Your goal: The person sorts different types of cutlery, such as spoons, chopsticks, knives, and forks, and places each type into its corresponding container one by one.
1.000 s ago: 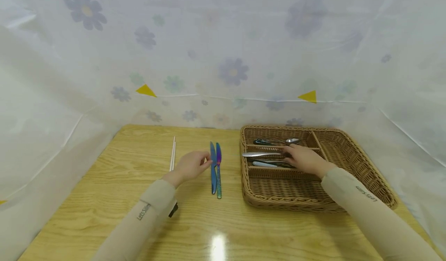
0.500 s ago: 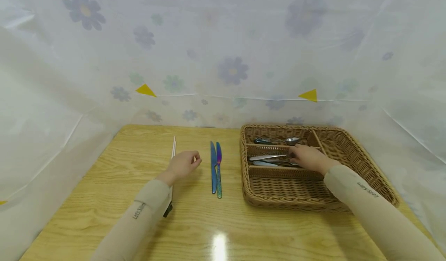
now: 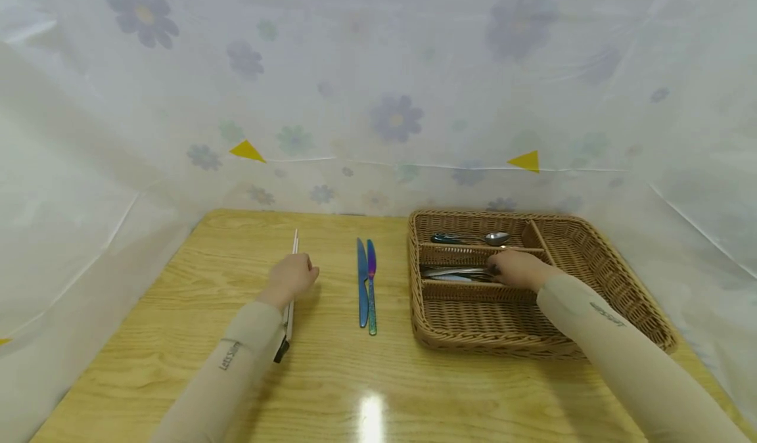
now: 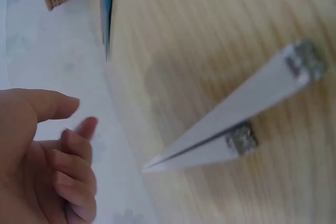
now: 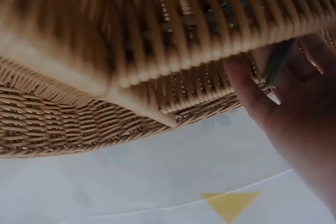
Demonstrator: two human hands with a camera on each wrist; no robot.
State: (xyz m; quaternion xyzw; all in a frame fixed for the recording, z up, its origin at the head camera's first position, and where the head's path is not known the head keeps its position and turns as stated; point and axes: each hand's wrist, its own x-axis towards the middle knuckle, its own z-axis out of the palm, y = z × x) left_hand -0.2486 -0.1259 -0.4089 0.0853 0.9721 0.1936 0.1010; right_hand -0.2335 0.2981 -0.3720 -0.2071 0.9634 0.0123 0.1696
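Note:
My right hand (image 3: 520, 269) reaches into the middle compartment of the wicker basket (image 3: 503, 349). Between its thumb and fingers it pinches the dark handle of a table knife (image 5: 278, 61), whose silver blade (image 3: 455, 272) points left over other cutlery. The divider partly hides the fingers in the right wrist view. My left hand (image 3: 291, 277), fingers loosely curled around nothing, hovers over a pair of white chopsticks (image 4: 226, 108) with dark ends. To its right lie two knives, one blue (image 3: 363, 292) and one purple and green (image 3: 371, 285), side by side on the table.
A spoon (image 3: 497, 238) and a dark-handled utensil lie in the basket's back compartment. Wicker dividers (image 3: 467, 285) part the basket. The wooden table (image 3: 195, 285) meets a flowered white curtain (image 3: 355, 101) at the back and sides.
The knife in my right hand has come down lower into the middle compartment, its blade now among the other cutlery. My left hand has moved left, away from the two knives, over the chopsticks.

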